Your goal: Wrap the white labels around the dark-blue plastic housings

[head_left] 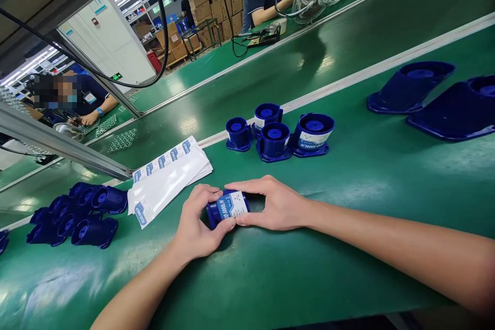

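Observation:
A blue plastic pump housing (pixel 212 213) lies on its side on the green bench, between both hands. A blue-and-white label (pixel 232 204) covers its upward side, with printed text on it. My left hand (pixel 199 221) is closed round the left end, thumb at the label's lower edge. From the right, my right hand (pixel 270 203) grips it too, fingers on top and thumb at the lower corner of the label. Left of them lie sheets of labels (pixel 170 180), with several labels still on the white backing.
Several blue housings (pixel 274 136) stand upright behind my hands, some labelled. More housings (pixel 95 229) lie clustered at left, and larger blue parts (pixel 413 85) stand at right. A metal post (pixel 69 139) rises at left. Co-workers sit across the conveyor (pixel 247 82).

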A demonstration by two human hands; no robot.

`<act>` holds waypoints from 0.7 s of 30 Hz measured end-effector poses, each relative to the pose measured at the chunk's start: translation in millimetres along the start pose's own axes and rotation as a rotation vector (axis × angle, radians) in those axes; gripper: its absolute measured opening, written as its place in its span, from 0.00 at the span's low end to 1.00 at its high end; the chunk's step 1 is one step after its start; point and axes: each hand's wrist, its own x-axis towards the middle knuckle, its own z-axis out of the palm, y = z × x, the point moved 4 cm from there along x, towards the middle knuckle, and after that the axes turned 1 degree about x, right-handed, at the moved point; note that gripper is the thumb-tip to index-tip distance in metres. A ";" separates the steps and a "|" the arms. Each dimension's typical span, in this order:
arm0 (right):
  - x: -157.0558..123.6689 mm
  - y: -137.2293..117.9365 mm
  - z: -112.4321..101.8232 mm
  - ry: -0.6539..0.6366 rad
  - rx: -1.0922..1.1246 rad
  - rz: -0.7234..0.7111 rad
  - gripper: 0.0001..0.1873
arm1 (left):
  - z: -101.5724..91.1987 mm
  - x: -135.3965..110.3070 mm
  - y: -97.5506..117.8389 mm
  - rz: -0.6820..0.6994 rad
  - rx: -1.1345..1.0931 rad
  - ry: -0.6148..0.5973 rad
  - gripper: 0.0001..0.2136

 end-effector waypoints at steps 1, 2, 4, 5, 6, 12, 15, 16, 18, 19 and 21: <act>-0.1 0.0 -0.1 0.001 0.001 -0.005 0.37 | -0.1 0.2 0.2 -0.011 0.000 -0.001 0.17; -0.1 -0.1 -0.1 0.003 0.000 -0.012 0.37 | -0.3 0.4 0.3 -0.023 -0.002 -0.003 0.16; -0.4 0.0 -0.2 0.006 -0.003 -0.023 0.36 | -0.7 0.6 0.5 -0.039 -0.009 -0.004 0.16; -0.5 0.1 -0.2 0.008 -0.003 -0.026 0.36 | -0.8 0.5 0.5 -0.042 -0.013 -0.003 0.16; -0.6 0.1 -0.3 0.009 0.000 -0.029 0.36 | -0.9 0.3 0.6 -0.042 -0.014 -0.001 0.17; -0.9 -0.9 -1.2 -0.011 0.012 -0.021 0.35 | 0.4 -1.4 0.9 -0.037 -0.008 0.017 0.16; -1.2 -1.6 -1.5 -0.017 0.014 -0.025 0.36 | 0.3 -1.2 1.0 -0.028 -0.020 0.024 0.16; -1.4 -1.6 -1.5 -0.016 0.017 -0.029 0.36 | 0.2 -1.0 0.8 -0.029 -0.024 0.024 0.16; -1.8 -1.2 -1.4 -0.013 0.027 -0.035 0.36 | -0.3 -0.8 0.2 -0.036 -0.031 0.021 0.16; -2.0 -0.7 -1.2 -0.010 0.031 -0.037 0.35 | -0.4 -0.8 0.0 -0.038 -0.033 0.020 0.16; -2.3 0.5 -0.8 -0.008 0.037 -0.040 0.35 | -0.8 -0.7 -0.2 -0.038 -0.032 0.023 0.16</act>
